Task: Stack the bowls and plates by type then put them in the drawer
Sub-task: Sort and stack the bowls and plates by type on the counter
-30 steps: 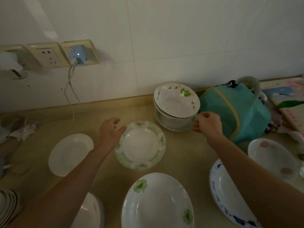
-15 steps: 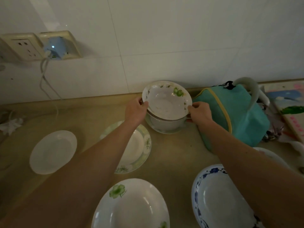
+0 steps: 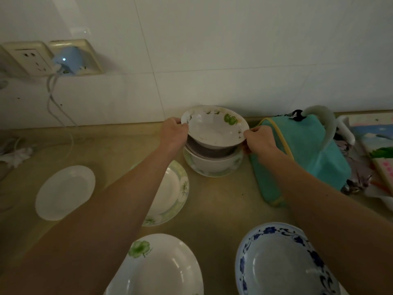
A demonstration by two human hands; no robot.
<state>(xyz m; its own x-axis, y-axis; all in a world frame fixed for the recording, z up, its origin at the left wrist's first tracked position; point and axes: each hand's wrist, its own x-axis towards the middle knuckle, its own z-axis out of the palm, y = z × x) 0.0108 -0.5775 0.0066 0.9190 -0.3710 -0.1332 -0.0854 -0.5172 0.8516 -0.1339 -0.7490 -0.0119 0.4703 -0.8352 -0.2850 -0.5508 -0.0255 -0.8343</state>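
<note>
While both hands grip rim, head view: left hand [image 3: 174, 133], right hand [image 3: 258, 139] hold green-leaf bowl [image 3: 214, 129] above bowl stack [image 3: 212, 162] at wall. Unsorted on counter: white plate [image 3: 63, 192], green-rimmed plate [image 3: 170, 192], clover dish [image 3: 159, 267], blue-floral bowl [image 3: 282, 262]. Drawer unseen; stacking just begun.

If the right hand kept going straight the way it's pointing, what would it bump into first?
The right hand grips the top bowl and points toward the back, so past the rim it would probably meet the tiled wall; depth is unclear.
</note>
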